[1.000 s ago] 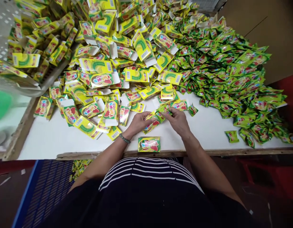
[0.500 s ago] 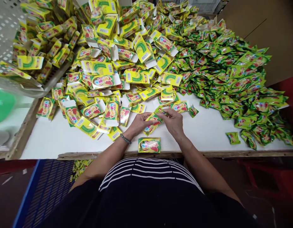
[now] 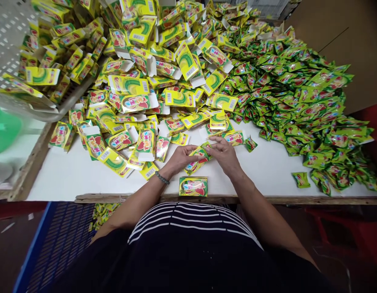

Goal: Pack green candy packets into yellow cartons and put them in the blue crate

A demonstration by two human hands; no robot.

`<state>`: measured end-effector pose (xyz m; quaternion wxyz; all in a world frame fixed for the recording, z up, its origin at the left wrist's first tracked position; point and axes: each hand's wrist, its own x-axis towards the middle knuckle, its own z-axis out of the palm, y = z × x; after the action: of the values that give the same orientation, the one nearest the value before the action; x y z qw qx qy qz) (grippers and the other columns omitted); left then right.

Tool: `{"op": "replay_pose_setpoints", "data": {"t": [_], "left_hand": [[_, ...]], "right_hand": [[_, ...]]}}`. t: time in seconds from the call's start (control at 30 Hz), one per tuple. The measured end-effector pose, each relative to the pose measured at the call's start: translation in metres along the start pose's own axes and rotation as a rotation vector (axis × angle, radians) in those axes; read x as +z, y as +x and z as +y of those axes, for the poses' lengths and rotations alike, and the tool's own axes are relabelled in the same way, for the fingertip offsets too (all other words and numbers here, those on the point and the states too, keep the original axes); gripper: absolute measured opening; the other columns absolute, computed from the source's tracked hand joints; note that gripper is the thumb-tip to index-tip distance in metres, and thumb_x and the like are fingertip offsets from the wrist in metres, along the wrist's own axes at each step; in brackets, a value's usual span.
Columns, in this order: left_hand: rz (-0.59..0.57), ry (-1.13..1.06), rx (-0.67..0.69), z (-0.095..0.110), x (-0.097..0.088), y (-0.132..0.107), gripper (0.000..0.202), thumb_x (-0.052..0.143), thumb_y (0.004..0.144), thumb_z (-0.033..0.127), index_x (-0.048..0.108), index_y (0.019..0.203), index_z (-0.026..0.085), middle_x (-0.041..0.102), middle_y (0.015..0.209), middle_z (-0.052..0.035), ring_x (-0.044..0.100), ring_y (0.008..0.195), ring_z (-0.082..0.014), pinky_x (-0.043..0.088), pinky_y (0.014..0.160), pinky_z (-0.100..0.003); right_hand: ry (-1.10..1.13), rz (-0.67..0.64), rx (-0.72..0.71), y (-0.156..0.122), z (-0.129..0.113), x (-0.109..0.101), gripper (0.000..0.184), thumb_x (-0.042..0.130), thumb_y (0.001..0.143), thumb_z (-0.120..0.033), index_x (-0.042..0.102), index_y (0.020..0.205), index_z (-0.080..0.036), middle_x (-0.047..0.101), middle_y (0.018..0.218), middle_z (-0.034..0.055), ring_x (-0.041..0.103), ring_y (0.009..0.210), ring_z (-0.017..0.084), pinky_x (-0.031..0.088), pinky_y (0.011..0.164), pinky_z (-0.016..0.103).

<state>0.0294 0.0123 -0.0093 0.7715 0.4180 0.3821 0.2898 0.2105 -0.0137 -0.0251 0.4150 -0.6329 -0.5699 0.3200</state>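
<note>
My left hand [image 3: 181,159] grips a small printed candy box [image 3: 197,160], yellow and green, tilted up to the right above the table. My right hand [image 3: 225,156] is at the box's upper right end, its thumb on the near side and its fingers bent around the far side. What lies inside that end is hard to make out. Just below my hands, a similar box [image 3: 193,186] rests flat near the table's front edge. One green candy packet [image 3: 250,143] lies to the right of my right hand.
Many open candy boxes [image 3: 136,103] are heaped at the left and back, some inside a white perforated basket [image 3: 63,108]. A large pile of green packets [image 3: 298,93] covers the right. A wooden strip [image 3: 115,198] edges the white table [image 3: 261,175]. Below left stands a blue crate [image 3: 58,240].
My right fingers have loosened and spread a little at the box's end, where they pinched a green packet before. My left hand keeps hold of the box. The view has shifted slightly.
</note>
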Motion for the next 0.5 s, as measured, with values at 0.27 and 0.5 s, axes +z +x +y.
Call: {"op": "replay_pose_setpoints", "data": {"t": [0.27,0.5], "left_hand": [[-0.004,-0.042,0.010,0.002,0.002,0.001,0.048,0.090,0.050,0.031,0.073,0.090,0.011,0.074,0.079,-0.0037,0.066,0.072,-0.0144,0.051,0.076,-0.029],[0.056,-0.092,0.009,-0.004,0.001,0.003,0.052,0.091,0.047,0.031,0.071,0.090,0.011,0.072,0.076,-0.0022,0.065,0.070,-0.0139,0.051,0.073,-0.028]], "right_hand": [[-0.033,-0.030,-0.072,0.004,-0.010,-0.007,0.024,0.067,0.080,-0.047,0.075,0.069,-0.027,0.065,0.123,0.0035,0.048,0.123,0.028,0.025,0.112,0.056],[-0.032,-0.118,-0.046,-0.013,-0.010,0.010,0.037,0.054,0.089,-0.051,0.075,0.072,-0.027,0.060,0.133,0.0045,0.039,0.130,0.029,0.024,0.114,0.056]]}}
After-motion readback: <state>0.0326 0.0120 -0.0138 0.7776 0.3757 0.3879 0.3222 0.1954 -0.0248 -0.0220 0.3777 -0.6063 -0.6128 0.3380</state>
